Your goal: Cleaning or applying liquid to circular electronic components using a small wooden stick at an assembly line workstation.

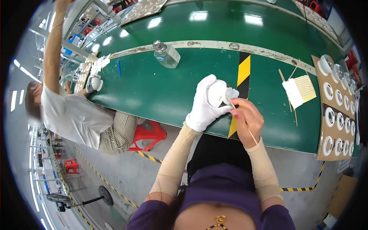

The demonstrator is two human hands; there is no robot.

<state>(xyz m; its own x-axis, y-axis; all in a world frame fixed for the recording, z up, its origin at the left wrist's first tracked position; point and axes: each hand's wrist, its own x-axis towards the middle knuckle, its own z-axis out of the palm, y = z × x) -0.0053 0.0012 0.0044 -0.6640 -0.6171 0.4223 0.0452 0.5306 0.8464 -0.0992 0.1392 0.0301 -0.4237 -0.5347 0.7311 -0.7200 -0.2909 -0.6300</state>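
My left hand, in a white glove, is closed round a white round part held above the near edge of the green table. A pale, partly see-through piece sits at the part's right side; its exact kind is unclear. Bare and with red nails, my right hand pinches a thin wooden stick. The stick's upper tip meets the pale piece. To the right lie a folded white cloth, a yellowish woven pad and several loose thin sticks.
A clear bottle with a metal top stands at the back. Yellow-black tape crosses the green table. A cardboard sheet at right bears rows of white rings. On the left, a co-worker sits on a red stool.
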